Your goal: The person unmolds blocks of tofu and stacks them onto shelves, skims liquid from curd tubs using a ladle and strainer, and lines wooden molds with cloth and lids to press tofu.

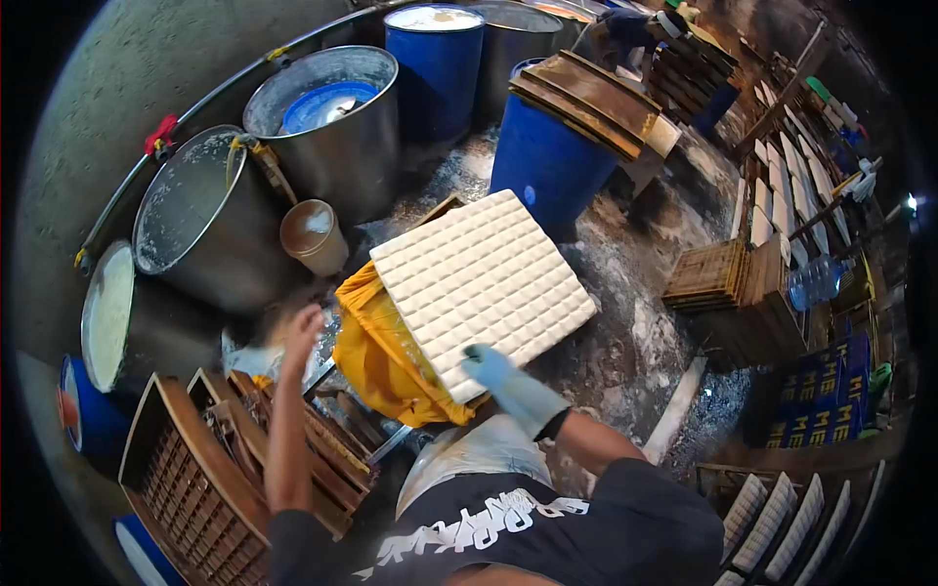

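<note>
Scored slab (484, 283): bit of nr edge hidden by R hand (514, 389).

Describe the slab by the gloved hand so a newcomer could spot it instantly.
Find the blue barrel topped with boards and look just below it in the picture. There a cream-white slab lies over yellow cloth, the gloved right hand at its near edge. Its grid pattern faces up, and it lies alone, whereas the gridded pieces at lower right sit racked.
</note>
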`<state>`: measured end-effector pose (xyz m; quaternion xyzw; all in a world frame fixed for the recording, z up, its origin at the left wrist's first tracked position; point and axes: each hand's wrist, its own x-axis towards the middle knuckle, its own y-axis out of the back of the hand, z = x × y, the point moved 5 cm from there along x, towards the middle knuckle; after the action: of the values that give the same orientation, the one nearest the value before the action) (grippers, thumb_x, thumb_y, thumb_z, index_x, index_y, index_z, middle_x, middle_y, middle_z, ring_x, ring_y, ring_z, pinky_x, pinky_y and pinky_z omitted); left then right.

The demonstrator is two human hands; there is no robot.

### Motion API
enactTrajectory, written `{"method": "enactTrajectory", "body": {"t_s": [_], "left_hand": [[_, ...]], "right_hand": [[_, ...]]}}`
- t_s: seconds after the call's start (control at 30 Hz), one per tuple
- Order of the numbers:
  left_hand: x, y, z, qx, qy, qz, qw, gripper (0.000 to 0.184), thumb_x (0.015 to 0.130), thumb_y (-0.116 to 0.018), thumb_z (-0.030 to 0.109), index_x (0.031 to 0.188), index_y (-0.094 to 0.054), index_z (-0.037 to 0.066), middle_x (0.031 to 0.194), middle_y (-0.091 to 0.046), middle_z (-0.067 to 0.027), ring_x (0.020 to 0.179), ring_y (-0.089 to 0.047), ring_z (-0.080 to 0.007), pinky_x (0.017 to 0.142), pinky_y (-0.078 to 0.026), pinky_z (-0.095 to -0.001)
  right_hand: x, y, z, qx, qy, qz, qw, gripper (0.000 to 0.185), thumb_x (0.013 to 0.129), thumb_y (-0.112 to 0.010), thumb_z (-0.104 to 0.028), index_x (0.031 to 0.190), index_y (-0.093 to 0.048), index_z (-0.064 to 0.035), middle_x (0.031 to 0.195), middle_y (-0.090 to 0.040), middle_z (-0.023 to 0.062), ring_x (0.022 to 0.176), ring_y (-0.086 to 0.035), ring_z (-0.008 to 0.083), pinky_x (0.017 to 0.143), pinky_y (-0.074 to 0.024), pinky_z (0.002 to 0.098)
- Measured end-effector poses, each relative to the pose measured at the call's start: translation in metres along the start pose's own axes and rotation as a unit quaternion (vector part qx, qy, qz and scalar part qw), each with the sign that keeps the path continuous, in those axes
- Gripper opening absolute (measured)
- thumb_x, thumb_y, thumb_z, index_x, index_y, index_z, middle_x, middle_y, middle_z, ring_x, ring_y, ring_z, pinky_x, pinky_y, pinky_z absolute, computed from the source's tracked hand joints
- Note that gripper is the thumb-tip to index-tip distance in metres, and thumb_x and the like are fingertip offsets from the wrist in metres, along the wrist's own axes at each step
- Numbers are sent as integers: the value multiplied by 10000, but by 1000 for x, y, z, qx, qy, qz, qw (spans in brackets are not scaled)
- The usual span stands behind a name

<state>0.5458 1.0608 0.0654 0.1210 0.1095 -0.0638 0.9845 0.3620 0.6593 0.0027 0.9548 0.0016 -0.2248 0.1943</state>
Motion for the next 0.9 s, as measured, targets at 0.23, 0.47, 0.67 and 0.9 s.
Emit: {"method": "enactTrajectory", "body": {"t_s": [0.23, 0.47, 0.67, 0.9], "left_hand": [[-18, -162, -129, -140, 236, 22, 961, 423, 1028, -530, 548, 1106, -628, 144, 965, -637, 33, 842, -606, -99, 672, -478, -285], [-4, -258, -165, -384, 391, 50, 835, 801, 973, -343, 784, 1324, -545, 93, 1078, -595, -5, 762, -486, -140, 702, -408, -331], [-4, -271, -134, -401, 356, 41, 843, 898, 979, -306, 776, 1494, -434, 51, 1405, -569, -116, 1235, -547, -285, 1051, -436, -447], [-2, -276, -115, -386, 320, 15, 865, 906, 1000, -283, 742, 1528, -387, 13, 1544, -468, -187, 1419, -451, -359, 1187, -345, -541]], "right_hand": [[160, 275, 89, -29, 46, 236, 970, 337, 931, -726, -249, 1162, -677, -9, 1034, -729, 91, 920, -671, 176, 851, -535, 338], [313, 360, 118, 47, -104, 202, 973, 451, 1006, -591, -379, 1259, -642, -8, 1229, -697, 172, 1146, -653, 270, 985, -487, 394], [353, 338, 118, 152, -144, 36, 977, 496, 1017, -558, -412, 1304, -607, -10, 1276, -668, 169, 1184, -626, 270, 1017, -461, 391], [321, 330, 111, 232, -115, -18, 966, 549, 1029, -519, -451, 1357, -566, -12, 1331, -635, 166, 1229, -594, 271, 1054, -431, 388]]}}
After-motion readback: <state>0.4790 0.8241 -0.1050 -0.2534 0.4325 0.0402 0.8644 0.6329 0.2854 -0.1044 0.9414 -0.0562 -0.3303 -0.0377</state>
